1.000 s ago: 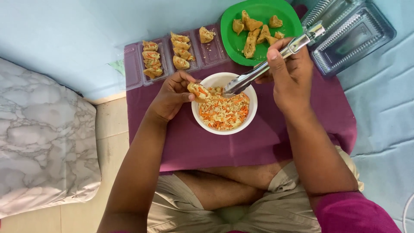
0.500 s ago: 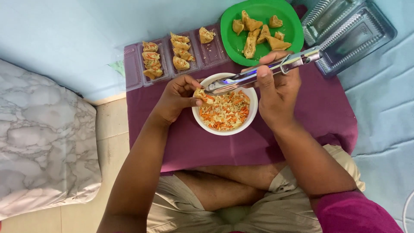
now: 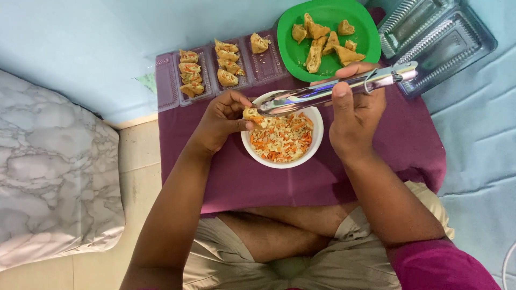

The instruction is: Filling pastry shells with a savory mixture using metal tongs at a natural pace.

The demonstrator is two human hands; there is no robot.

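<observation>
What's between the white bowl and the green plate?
Head view: the metal tongs, held in the right hand, cross between white bowl and green plate, over purple cloth.

1. My left hand (image 3: pixel 223 119) covers part of the fried pastry (image 3: pixel 251 114) I pinch.
2. My right hand (image 3: pixel 355 121) hides the tongs' (image 3: pixel 328 91) middle.
3. The clear plastic lid (image 3: pixel 435 40) is cut off at the top edge.

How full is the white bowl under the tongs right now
Mostly full: the white bowl holds a shredded orange-and-pale filling spread across nearly to its rim.
</observation>
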